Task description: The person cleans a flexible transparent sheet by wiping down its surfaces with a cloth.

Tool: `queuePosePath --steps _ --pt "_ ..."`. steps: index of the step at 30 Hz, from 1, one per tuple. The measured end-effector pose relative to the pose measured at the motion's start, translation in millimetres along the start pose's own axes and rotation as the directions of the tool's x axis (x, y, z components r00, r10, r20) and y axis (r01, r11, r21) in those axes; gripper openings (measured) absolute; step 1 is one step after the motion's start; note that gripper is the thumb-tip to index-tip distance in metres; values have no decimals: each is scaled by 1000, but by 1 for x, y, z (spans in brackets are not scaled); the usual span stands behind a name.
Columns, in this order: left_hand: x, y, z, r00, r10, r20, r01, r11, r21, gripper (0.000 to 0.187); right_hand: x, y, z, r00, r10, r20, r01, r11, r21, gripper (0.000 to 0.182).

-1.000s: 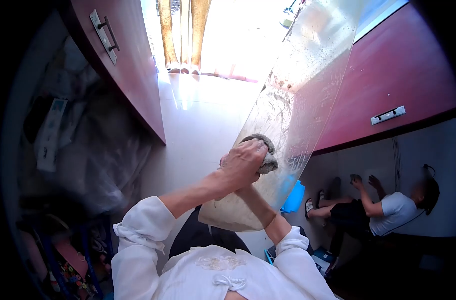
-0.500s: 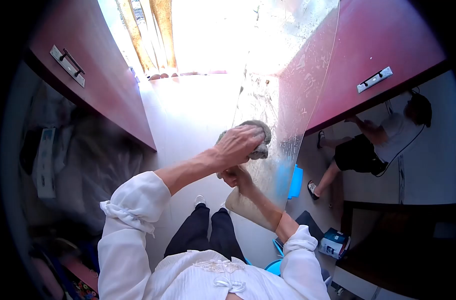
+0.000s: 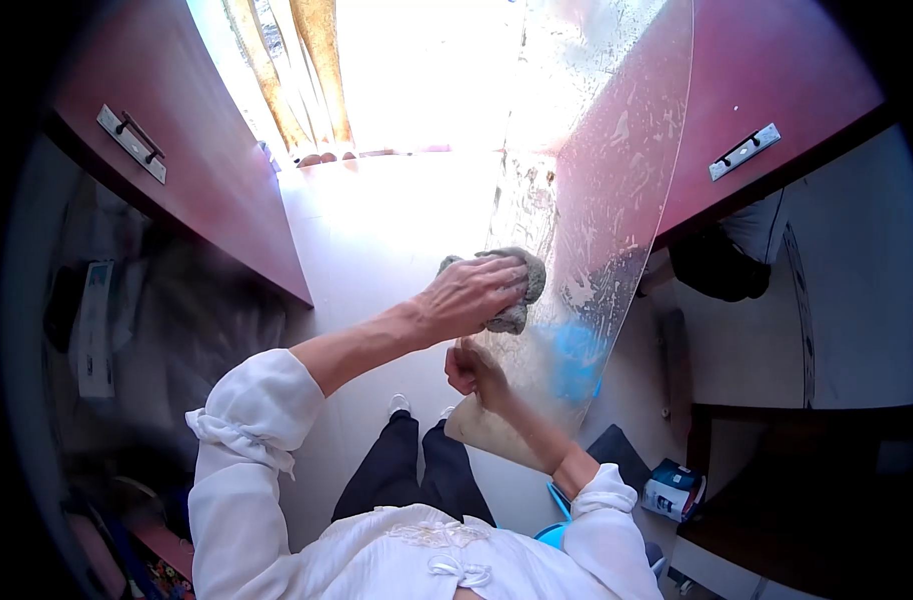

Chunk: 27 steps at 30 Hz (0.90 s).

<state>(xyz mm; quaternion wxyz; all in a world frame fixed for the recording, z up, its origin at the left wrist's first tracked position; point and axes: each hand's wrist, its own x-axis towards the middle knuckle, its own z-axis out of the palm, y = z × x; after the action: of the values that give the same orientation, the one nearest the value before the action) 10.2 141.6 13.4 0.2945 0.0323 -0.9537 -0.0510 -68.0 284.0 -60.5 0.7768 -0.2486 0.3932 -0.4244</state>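
A tall clear glass sheet [image 3: 617, 200], wet and streaked with drops, stands tilted in front of me. My left hand [image 3: 474, 295] presses a bunched grey-green cloth [image 3: 512, 312] against its surface near the left edge. The fingers lie over the cloth. Just below, my right hand [image 3: 477, 374] curls its fingers around the left edge of the sheet. Part of the right hand and forearm shows through the glass.
Pink-red doors with metal handles stand at left [image 3: 177, 130] and right [image 3: 767, 110]. Behind the right door is a partly hidden person [image 3: 722, 262]. A blue object [image 3: 577, 355] shows through the glass. A small box [image 3: 674, 490] sits on the floor.
The glass sheet has shifted slightly right. My left hand and the cloth have moved a little, widening the gap to my right hand. The other person has moved, now mostly behind the right door.
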Motion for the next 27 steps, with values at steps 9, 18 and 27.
queuePosePath --steps 9,18,27 --pt "24 19 -2 964 -250 95 265 937 -229 42 -11 -27 -7 993 98 62 -90 989 -113 51" --pt "73 6 -30 942 -335 24 336 941 -34 41 -30 -16 4 982 118 150 -121 993 8 53" --pt "20 69 -3 971 -157 183 179 978 -111 48 -41 -9 -14 1000 23 -5 -24 989 -147 45"
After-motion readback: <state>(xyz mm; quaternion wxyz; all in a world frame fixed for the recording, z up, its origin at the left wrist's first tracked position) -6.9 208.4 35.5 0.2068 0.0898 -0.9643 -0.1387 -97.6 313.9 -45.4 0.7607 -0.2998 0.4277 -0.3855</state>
